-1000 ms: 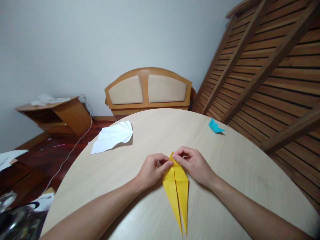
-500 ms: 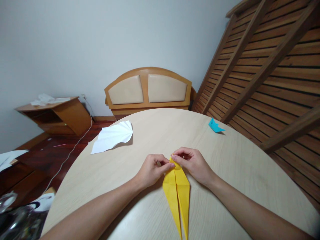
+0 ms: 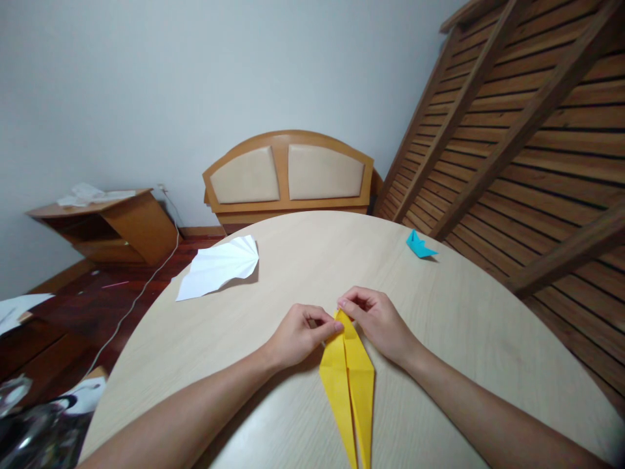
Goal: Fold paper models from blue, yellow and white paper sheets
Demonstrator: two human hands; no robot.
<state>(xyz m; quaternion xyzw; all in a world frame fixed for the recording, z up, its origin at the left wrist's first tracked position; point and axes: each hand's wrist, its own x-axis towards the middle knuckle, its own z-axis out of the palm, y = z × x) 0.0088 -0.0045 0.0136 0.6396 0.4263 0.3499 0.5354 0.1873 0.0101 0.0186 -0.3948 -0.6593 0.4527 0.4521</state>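
Nearest the near edge of the round desk (image 3: 205, 365), a folded yellow paper (image 3: 347, 384) lies flat on the surface, its two long narrow points running toward the near edge and out of view at the bottom. Its upper tip sits near the middle of the desk, between both hands.

The left hand (image 3: 295, 335) rests on the desk just left of the paper, fingers curled, thumb and forefinger pinching the paper's upper left edge. The right hand (image 3: 378, 319) is just right of it, fingers bent, fingertips closed on the paper's top tip. Both forearms lie across the near part of the desk.

Farther off, toward the far left edge, a pleated white paper (image 3: 219, 266) lies partly over the rim. Near the far right edge sits a small blue folded paper (image 3: 418, 245), well apart from the hands.

Beyond the desk: a padded wooden headboard (image 3: 289, 172) against the wall, a low wooden cabinet (image 3: 105, 225) at left, slatted wooden panels (image 3: 532, 150) at right.
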